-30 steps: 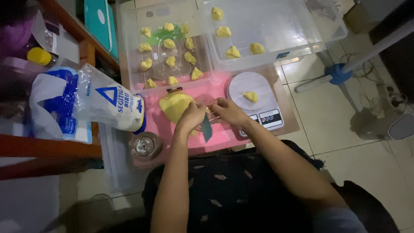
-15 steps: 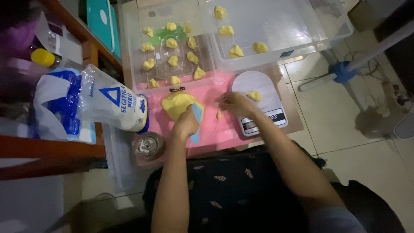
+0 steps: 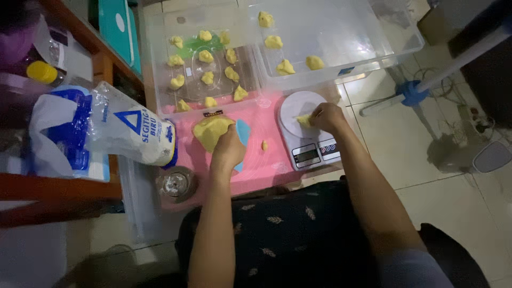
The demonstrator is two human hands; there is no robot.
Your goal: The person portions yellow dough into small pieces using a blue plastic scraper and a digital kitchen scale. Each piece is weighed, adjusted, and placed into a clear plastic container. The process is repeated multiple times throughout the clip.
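Note:
A lump of yellow dough lies on a pink mat. My left hand rests against the lump's right side and grips a light blue scraper. My right hand is over the white kitchen scale, fingers closed on a small yellow dough piece on its round plate. Another tiny dough bit lies loose on the mat between my hands.
Two clear plastic trays behind the mat hold several yellow dough pieces. A flour bag lies at left beside a wooden shelf. A small round tin sits near the mat's corner. A fan base stands on the tiled floor at right.
My right hand moved from the mat to the scale plate with a small dough piece. My left hand stayed at the dough lump with the scraper.

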